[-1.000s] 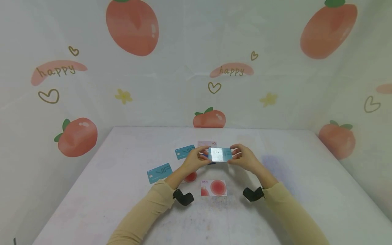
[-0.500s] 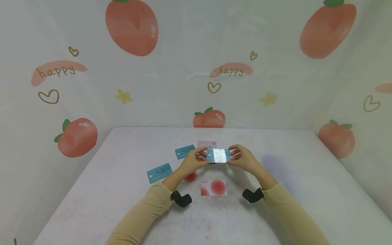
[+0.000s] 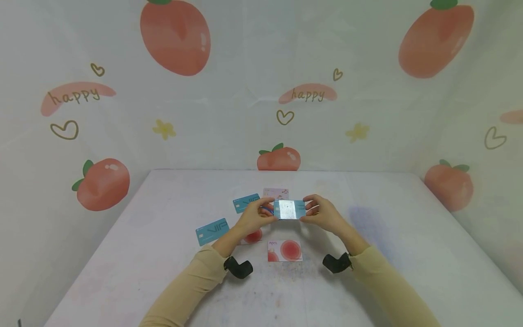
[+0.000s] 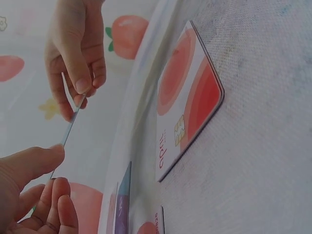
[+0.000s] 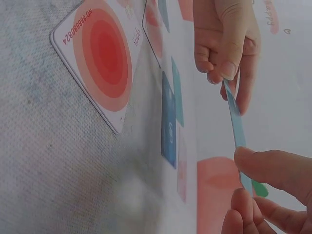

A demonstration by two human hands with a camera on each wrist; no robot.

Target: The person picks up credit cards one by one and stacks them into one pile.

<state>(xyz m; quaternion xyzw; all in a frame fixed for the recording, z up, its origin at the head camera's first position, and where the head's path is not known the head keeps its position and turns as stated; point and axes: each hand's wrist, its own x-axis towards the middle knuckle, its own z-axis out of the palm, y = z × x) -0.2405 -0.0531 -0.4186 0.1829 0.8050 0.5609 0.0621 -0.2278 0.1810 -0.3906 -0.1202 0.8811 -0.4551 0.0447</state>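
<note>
A teal card (image 3: 289,210) with a bright glare on its face is held up above the table between both hands. My left hand (image 3: 255,215) pinches its left edge between thumb and fingers, and my right hand (image 3: 323,211) pinches the right edge. In the left wrist view the card (image 4: 72,122) appears nearly edge-on. Below and nearer lies a white card with red circles (image 3: 285,250), flat on the table. A dark blue card (image 5: 168,122) lies behind it, mostly hidden by the held card in the head view.
Two teal VIP cards (image 3: 212,231) lie on the left. A pink card (image 3: 275,193) rests farther back. Another red-circle card (image 3: 253,236) is partly covered by the left arm. The white table (image 3: 135,263) meets a fruit-printed cloth backdrop (image 3: 229,136).
Both hands and the teal card between them have drifted slightly left and a little lower in the head view. The grip looks the same, and the cards on the table have not moved.
</note>
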